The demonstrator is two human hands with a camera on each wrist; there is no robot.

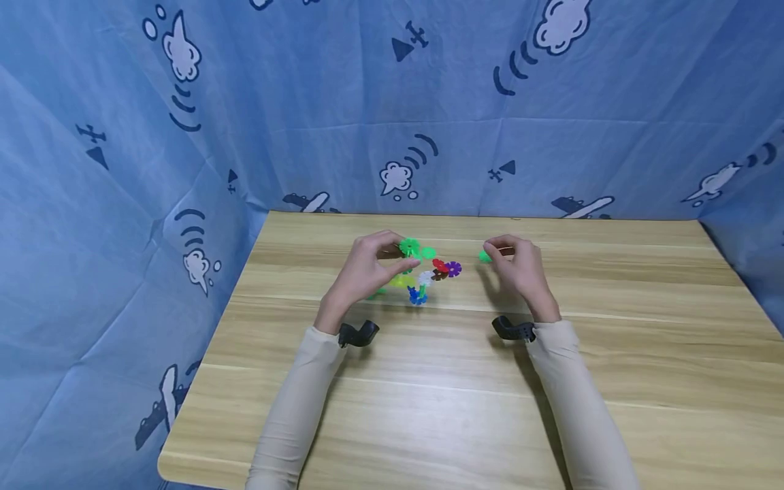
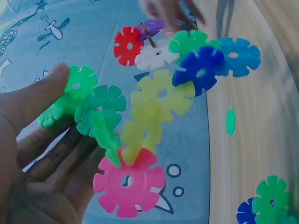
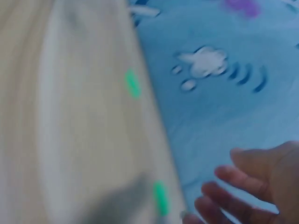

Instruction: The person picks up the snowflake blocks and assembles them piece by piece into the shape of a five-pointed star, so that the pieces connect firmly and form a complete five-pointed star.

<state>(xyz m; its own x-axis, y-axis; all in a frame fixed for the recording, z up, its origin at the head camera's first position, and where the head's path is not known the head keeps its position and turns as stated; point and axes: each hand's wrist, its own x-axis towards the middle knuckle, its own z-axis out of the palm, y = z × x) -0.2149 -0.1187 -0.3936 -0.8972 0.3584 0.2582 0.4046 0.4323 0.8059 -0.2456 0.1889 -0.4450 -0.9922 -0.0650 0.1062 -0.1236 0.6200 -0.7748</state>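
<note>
My left hand [image 1: 358, 272] pinches a chain of slotted plastic snowflake discs between thumb and fingers, gripping it by a green disc [image 2: 77, 84]. In the left wrist view, a pink disc [image 2: 128, 186] hangs lowest, with yellow discs [image 2: 161, 95] beside it. Farther along come a dark blue disc [image 2: 200, 72], a light blue disc [image 2: 238, 57], a white disc [image 2: 156, 57], a red disc [image 2: 127, 45] and a purple one [image 2: 150, 29]. To the right, my right hand [image 1: 520, 269] hovers near a loose green disc [image 1: 484, 256], fingers apart and loosely bent in the right wrist view.
On the wooden table [image 1: 441, 408], another green disc [image 3: 132, 84] lies toward the back edge. A green disc [image 2: 272, 200] overlaps a blue one at the left wrist view's lower right corner. A patterned blue cloth [image 1: 343, 88] hangs behind the table.
</note>
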